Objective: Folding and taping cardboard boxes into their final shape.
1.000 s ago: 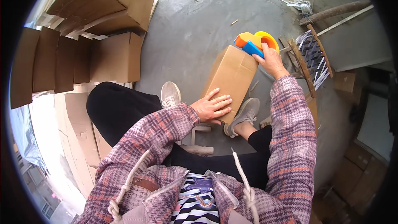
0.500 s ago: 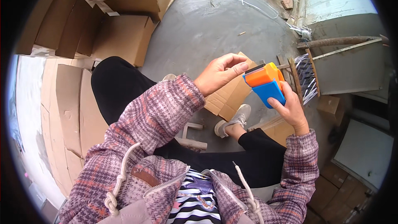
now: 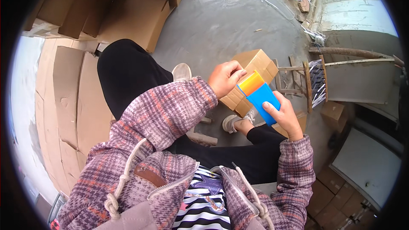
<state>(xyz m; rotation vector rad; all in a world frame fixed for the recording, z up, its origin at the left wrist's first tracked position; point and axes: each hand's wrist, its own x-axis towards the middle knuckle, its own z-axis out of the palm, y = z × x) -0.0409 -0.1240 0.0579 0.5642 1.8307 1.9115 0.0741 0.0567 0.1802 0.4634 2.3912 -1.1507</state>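
My right hand (image 3: pixel 284 118) grips a blue and orange plastic tape dispenser (image 3: pixel 262 101), with the thumb lying on its blue side. Its orange end points up and left, toward my left hand. Close beside that end is my left hand (image 3: pixel 226 79), thumb and curled fingers drawn together in a pinch. Whatever lies between those fingertips, if anything, is too small to make out. Beneath both hands a brown cardboard box (image 3: pixel 260 61) stands on the floor, partly covered by the dispenser and my hands.
Large cardboard boxes (image 3: pixel 136 19) are stacked at the far left, with more cardboard (image 3: pixel 68 102) along the left side. A wooden stool frame (image 3: pixel 294 79) and a woven rack (image 3: pixel 316 83) stand to the right. White strapping (image 3: pixel 277 6) and brick pieces (image 3: pixel 303 4) lie on the grey floor.
The dispenser has turned, so its blue side now faces up and its orange end points more to the left. My right hand has shifted left and slightly down. My left fingers have curled in.
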